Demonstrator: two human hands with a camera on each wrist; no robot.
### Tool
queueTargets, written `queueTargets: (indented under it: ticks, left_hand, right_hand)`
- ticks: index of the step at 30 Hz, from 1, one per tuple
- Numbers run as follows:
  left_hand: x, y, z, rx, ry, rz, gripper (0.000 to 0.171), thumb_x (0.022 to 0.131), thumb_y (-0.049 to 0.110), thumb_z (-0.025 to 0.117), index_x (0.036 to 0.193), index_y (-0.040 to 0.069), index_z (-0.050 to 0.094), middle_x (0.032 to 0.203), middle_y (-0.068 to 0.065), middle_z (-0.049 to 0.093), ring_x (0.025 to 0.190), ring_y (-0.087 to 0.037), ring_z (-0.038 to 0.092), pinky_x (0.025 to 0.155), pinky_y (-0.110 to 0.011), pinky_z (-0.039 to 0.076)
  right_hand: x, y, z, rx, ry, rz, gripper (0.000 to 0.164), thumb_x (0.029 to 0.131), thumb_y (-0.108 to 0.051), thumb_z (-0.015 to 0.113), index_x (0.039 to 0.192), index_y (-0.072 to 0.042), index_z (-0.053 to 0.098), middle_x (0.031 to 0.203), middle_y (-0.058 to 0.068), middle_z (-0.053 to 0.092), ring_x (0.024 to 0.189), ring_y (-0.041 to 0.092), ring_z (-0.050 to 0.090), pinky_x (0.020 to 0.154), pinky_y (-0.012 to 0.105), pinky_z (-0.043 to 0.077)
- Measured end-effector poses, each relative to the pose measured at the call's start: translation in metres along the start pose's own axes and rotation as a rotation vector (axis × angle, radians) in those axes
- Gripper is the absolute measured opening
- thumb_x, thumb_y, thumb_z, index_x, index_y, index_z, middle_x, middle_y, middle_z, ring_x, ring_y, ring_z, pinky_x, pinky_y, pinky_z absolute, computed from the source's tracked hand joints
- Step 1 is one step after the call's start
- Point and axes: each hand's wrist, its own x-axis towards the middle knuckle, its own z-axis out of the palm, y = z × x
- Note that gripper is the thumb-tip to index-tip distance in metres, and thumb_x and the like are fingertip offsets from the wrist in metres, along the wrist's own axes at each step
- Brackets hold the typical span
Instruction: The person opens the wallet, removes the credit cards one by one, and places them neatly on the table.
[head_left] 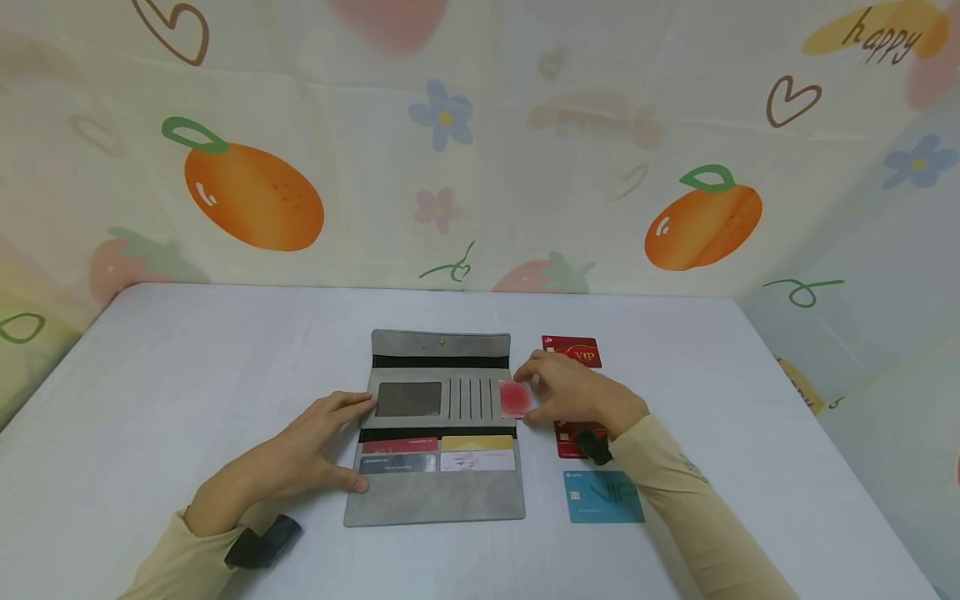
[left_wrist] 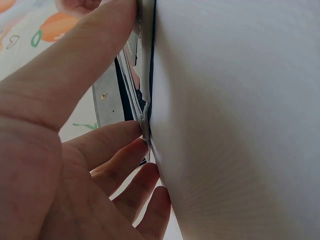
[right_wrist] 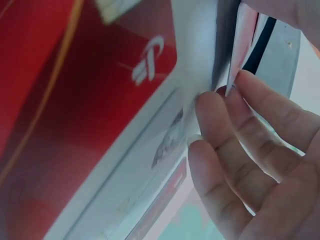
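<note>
A grey wallet (head_left: 435,498) lies unfolded on the white table, with cards in its lower pockets and a row of slots above. My left hand (head_left: 311,446) rests at its left edge, thumb near the lower corner and fairly straight fingertips touching the side higher up. At the opposite side, my right hand (head_left: 573,390) pinches a pale card with a pinkish-red round patch (head_left: 515,399). The card overlaps the right end of the slot row. In the right wrist view, the card (right_wrist: 242,42) stands edge-on between the thumb and fingers (right_wrist: 265,107).
Right of the wallet lie a red VIP card (head_left: 588,350), a second red card (head_left: 568,446) partly under the right wrist, and a blue VIP card (head_left: 592,504). A printed cloth (head_left: 480,167) hangs behind the table (head_left: 225,350).
</note>
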Motion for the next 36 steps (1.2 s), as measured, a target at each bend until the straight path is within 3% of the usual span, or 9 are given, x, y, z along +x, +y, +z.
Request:
queueTargets:
  ticks: [9,18,27,36]
  left_hand:
    - [0.000,-0.001,0.000,-0.002,0.002,0.018,0.102,0.065,0.043,0.090,0.146,-0.002,0.044,0.149,-0.021,0.042,0.137,-0.046,0.036,0.107,-0.068,0.034]
    - [0.000,-0.002,0.000,-0.002,0.000,0.024,0.102,0.066,0.043,0.090,0.146,-0.001,0.044,0.149,-0.021,0.041,0.137,-0.046,0.035,0.107,-0.068,0.034]
    - [0.000,-0.003,0.000,-0.008,-0.002,0.030,0.102,0.067,0.043,0.089,0.146,-0.001,0.043,0.149,-0.021,0.041,0.137,-0.046,0.035,0.107,-0.069,0.034]
    - [0.000,-0.004,0.001,-0.008,0.010,0.039,0.102,0.066,0.043,0.090,0.146,-0.002,0.044,0.148,-0.022,0.042,0.137,-0.046,0.035,0.107,-0.069,0.034]
  right_hand:
    - [-0.005,0.008,-0.004,0.083,-0.016,0.038,0.065,0.073,-0.025,0.087,0.130,-0.010,0.060,0.120,0.006,0.063,0.102,0.020,0.057,0.087,0.036,0.058]
    - [-0.005,0.012,-0.003,0.074,0.014,-0.023,0.046,0.085,-0.030,0.078,0.125,-0.009,0.068,0.107,0.003,0.063,0.093,0.016,0.055,0.080,0.028,0.056]
    - [-0.009,0.016,-0.007,0.128,0.017,-0.007,0.036,0.088,-0.026,0.075,0.118,-0.008,0.068,0.116,0.007,0.065,0.105,0.021,0.057,0.091,0.040,0.057]
    - [-0.014,0.028,-0.012,0.130,0.013,-0.015,0.036,0.088,-0.023,0.075,0.119,-0.006,0.068,0.112,0.008,0.067,0.100,0.021,0.060,0.088,0.038,0.059]
